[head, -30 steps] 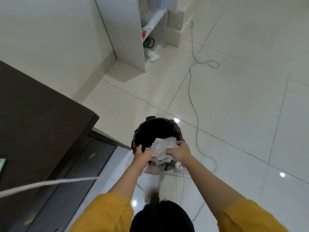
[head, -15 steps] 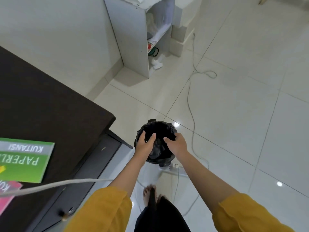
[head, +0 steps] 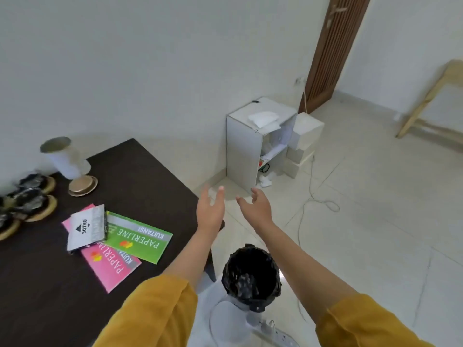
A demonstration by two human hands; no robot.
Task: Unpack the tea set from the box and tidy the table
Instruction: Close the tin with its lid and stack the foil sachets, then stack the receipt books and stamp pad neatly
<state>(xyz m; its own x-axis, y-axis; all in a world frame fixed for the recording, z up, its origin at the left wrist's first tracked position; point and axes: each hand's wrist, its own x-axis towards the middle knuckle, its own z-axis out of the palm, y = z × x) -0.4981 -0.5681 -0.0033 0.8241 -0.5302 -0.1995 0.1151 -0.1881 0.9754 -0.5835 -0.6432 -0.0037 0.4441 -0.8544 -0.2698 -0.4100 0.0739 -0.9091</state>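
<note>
My left hand (head: 210, 211) and my right hand (head: 255, 207) are both raised in front of me, empty, with fingers loosely spread. Below them on the floor stands a waste bin (head: 251, 279) lined with a black bag, crumpled paper inside it. On the dark table (head: 140, 176) at the left sit dark tea cups on wooden saucers (head: 30, 204) and a white, gold-rimmed vessel (head: 67, 161) on a gold saucer. The box is not in view.
A green receipt book (head: 139, 237), a pink one (head: 110, 266) and a white JOYKO packet (head: 86, 230) lie on the table. A white shelf unit (head: 241, 149), stacked boxes (head: 304, 141), floor cables (head: 313, 196), a power strip (head: 280, 336) and a wooden frame (head: 431, 96) surround me.
Both hands dropped the crumpled paper into the bin, let go of its rim and rose away from it. My view swung up from the floor toward the table.
</note>
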